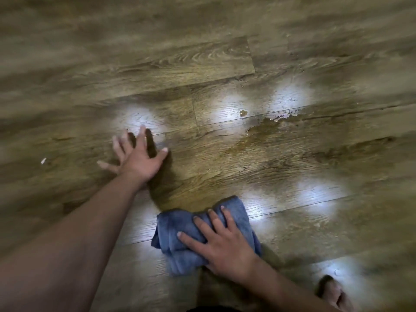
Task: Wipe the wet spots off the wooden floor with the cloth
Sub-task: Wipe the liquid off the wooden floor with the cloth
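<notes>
The person's right hand [221, 240] lay on top of a bunched blue cloth [180, 235], fingers [211, 221] spread and slightly bent, pressing the fabric down against the wooden floor [157, 59]. The cloth sat low in the view, near the middle, folded over on itself in thick rolls, with its far edge just beyond the fingertips and its near corner showing to the left of the wrist.

The left hand [137, 158] rested flat on the planks well to the upper left of the cloth, fingers splayed wide apart and holding nothing, the arm stretched out straight behind it. The fingers there looked blurred.

The wet patch [254, 136] lay apart from the cloth, farther away and to the right, a darker glossy stain running diagonally across one plank. Its far right end broke into a ragged shiny edge [284, 114] along a plank seam, and a single small droplet [243, 112] sat just beside it to the left. Smaller specks of water [287, 34] showed farther off, near the top right.

Several bright white light reflections [227, 106] glared off the floor around the wet area. A small white scrap [43, 160] lay on the boards at the far left. A bare foot [335, 291] stood at the lower right corner
</notes>
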The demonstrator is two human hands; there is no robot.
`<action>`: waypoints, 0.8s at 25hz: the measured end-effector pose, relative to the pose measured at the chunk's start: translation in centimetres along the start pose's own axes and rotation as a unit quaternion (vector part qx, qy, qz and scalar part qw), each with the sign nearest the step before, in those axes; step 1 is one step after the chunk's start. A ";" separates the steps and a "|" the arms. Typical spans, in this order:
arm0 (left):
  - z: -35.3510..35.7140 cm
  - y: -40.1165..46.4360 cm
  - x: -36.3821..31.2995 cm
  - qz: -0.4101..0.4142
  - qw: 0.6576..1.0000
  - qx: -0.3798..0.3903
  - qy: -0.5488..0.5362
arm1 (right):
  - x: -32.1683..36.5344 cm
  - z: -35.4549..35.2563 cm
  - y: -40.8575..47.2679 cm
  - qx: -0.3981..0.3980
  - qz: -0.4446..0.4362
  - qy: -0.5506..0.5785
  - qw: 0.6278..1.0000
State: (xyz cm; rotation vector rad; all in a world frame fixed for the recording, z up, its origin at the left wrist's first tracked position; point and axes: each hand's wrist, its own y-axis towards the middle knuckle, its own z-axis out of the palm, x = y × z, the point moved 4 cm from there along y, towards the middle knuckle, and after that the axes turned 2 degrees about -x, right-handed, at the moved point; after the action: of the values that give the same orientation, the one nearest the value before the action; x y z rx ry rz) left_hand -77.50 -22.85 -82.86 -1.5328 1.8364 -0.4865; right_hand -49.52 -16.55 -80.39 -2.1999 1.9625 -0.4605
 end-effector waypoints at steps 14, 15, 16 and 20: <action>-0.9 1.5 7.5 -0.059 0.998 0.020 0.006 | -21.2 -8.2 17.5 -0.110 0.361 0.060 0.924; -0.8 1.4 7.4 -0.062 0.998 0.024 0.005 | -19.6 -8.1 17.0 -0.114 0.351 0.048 0.928; -0.9 1.2 7.2 -0.066 0.997 0.027 0.004 | -17.2 -7.8 16.1 -0.114 0.321 0.037 0.939; -1.1 1.0 6.8 -0.085 0.995 0.049 -0.005 | -5.2 -3.8 9.6 -0.090 0.119 0.028 0.988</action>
State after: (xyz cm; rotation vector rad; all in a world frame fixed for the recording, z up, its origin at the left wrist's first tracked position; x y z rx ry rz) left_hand -79.44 -29.27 -84.56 -1.6286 1.6580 -0.6363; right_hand -60.27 -12.28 -80.49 -2.0320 2.3440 -0.3253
